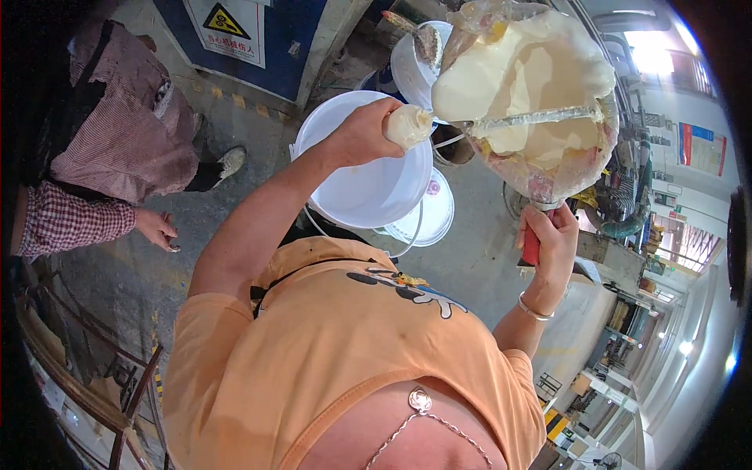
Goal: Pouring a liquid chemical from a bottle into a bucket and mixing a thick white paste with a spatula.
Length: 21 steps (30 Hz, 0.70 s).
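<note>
My left hand [362, 135] is closed around a whitish, cream-smeared cylinder [409, 127] with a yellowish tip; its exact kind does not show. Beneath that hand stands a large white bucket [360, 200] with a wire handle. To the right is a big round tub [607, 145] of thick cream-coloured liquid [540, 74], its rim crusted. A coated bar [540, 117] crosses the tub's opening. My right hand [552, 231] grips a red-handled tool [533, 247] at the tub's near edge. The tool's working end is hard to make out there.
Another white bucket [411, 74] stands behind, and a white lid [431, 211] lies near the big bucket. At the left, a person in a checked sleeve [82, 219] stands close, one hand [157, 229] hanging down. A blue cabinet [270, 47] and a rusty metal frame [94, 392] are nearby.
</note>
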### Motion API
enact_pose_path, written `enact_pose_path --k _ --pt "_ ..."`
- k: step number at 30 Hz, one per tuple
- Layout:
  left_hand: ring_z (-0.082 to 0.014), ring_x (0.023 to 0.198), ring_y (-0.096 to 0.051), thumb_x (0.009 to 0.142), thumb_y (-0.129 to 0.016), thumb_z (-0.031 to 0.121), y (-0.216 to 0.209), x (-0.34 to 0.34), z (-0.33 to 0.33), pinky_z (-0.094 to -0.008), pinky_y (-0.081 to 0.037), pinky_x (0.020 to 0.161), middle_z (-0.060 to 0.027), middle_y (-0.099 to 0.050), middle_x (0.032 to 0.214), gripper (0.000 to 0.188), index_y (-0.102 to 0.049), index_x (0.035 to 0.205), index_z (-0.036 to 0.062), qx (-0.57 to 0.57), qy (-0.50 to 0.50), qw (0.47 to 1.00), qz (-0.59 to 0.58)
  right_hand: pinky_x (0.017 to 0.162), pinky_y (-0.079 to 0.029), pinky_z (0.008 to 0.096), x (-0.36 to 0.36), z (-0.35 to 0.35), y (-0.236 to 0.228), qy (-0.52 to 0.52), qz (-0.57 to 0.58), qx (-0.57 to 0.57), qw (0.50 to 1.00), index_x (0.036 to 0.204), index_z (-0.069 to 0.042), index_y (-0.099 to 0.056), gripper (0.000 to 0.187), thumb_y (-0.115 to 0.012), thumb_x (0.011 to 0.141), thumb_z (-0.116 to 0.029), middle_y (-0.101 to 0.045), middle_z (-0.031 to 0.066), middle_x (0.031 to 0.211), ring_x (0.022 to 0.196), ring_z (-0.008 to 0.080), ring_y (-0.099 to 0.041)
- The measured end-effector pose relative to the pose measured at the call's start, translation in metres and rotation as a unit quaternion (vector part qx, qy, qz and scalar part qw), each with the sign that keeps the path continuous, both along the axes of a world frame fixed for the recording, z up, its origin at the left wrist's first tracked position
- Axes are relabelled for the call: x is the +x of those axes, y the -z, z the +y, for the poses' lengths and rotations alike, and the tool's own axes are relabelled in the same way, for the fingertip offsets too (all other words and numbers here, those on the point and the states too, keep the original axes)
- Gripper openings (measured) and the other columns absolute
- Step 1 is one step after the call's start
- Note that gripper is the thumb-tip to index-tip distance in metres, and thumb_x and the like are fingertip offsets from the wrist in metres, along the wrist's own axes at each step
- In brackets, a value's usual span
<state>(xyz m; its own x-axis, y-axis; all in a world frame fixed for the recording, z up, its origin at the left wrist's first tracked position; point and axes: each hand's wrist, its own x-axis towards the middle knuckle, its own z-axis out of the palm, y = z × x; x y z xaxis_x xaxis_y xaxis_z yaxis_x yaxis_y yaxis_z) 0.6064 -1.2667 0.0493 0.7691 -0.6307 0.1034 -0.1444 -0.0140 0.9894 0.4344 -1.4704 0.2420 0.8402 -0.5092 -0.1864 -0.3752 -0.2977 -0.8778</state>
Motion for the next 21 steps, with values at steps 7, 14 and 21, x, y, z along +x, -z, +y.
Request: enact_pose_path --k 7,14,21 --pt "-0.0231 0.106 -0.061 0.065 -0.081 0.009 -0.0004 0.0034 -0.0001 -0.0361 -0.046 0.097 -0.0101 -0.061 0.114 0.064 -0.052 0.122 0.0038 0.016 0.025 1.000 0.001 0.044 -0.040 0.0236 0.0012 -0.0012 0.0002 0.003 -0.006 -0.001 1.000 0.092 0.002 -0.059 0.012 -0.064 0.081 0.000 -0.058 0.0040 0.065 0.048 0.0099 -0.052" --pt "-0.0231 0.105 -0.061 0.065 -0.080 0.009 0.0025 0.0052 -0.0029 -0.0354 -0.047 0.096 -0.0104 -0.062 0.113 0.063 -0.052 0.121 0.0034 -0.003 0.033 0.999 0.021 0.045 -0.041 0.0237 0.0038 -0.0031 0.0012 0.002 -0.006 -0.005 1.000 0.091 0.002 -0.059 0.012 -0.065 0.081 0.000 -0.059 0.0046 0.067 0.049 0.0101 -0.053" --pt "-0.0235 0.106 -0.061 0.065 -0.081 0.010 0.0021 0.0066 -0.0033 -0.0357 -0.047 0.097 -0.0104 -0.062 0.114 0.065 -0.051 0.122 0.0032 0.018 0.027 0.999 0.003 0.045 -0.042 0.0238 0.0044 -0.0030 0.0014 -0.001 -0.006 -0.004 1.000 0.091 0.002 -0.059 0.012 -0.064 0.081 0.001 -0.058 0.0039 0.067 0.050 0.0097 -0.052"
